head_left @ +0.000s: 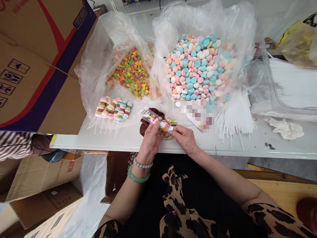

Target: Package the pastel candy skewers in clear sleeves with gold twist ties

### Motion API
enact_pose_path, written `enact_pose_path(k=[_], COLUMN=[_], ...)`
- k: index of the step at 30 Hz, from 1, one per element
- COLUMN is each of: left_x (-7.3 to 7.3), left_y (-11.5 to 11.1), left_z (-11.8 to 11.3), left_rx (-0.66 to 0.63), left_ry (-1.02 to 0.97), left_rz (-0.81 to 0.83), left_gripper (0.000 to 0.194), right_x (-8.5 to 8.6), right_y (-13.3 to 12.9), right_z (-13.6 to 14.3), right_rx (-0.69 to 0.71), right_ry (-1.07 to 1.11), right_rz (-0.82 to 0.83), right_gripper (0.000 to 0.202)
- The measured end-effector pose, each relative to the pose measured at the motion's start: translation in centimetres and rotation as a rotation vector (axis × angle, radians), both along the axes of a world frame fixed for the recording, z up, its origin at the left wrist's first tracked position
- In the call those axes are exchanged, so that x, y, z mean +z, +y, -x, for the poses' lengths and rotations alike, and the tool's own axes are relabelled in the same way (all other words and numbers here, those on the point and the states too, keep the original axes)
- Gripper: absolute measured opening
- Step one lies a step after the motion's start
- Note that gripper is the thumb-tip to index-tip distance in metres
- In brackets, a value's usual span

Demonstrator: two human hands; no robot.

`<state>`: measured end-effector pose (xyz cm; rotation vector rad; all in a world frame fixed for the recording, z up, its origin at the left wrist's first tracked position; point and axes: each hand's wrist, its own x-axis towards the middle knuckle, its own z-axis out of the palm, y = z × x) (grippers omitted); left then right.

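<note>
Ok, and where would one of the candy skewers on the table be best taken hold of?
Probably by the thin, bare white end, pinched from the near edge of the table: the skewers lie close together, candies crowding their far part, while the bare ends poke out toward the person.

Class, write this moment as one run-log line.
left hand: holding wrapped candy | right hand: pinching its end | nearby: candy skewers, white sticks
</note>
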<state>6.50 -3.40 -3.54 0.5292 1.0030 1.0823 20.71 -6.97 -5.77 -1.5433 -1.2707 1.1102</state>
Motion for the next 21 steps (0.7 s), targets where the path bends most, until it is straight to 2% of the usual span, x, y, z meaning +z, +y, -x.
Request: enact_pose_path(k=[5,9,12,16,18,21], left_x=[0.4,0.4,0.3,0.1,-0.1,-0.5], left_y=[0.4,-0.2,-0.8,-1.6,-1.7,-1.6], left_z=[-0.2,-0.6,-1.2,-2.3,-2.7,-2.7], left_rx=[0.014,-0.033,-0.071,-0.044,-0.028,-0.043], left_ry=[-0.041,-0.042,-0.018,0.045,0.049,0.015], left_rz=[-0.029,-0.053,-0.087,-0.114,-0.105,-0.061], left_gripper=[0.035,0.034,0.036,0.038,0.035,0.031], right_x=[0.8,1.3,0.9,0.5,0.5,0.8], right_y=[-0.1,0.1,0.1,0.1,0.0,-0.2], right_z=[-0.3,-0.9,-0.7,0.3,0.7,0.5], right_rx=[0.134,0.18,0.128,-0.042,-0.107,-0.073], right_ry=[0.107,0.369,0.409,0.192,0.166,0.257], right_rz=[0.027,0.211,0.286,0.152,0.112,0.099], right_gripper=[0.026,0.031,0.031,0.039,0.038,0.033])
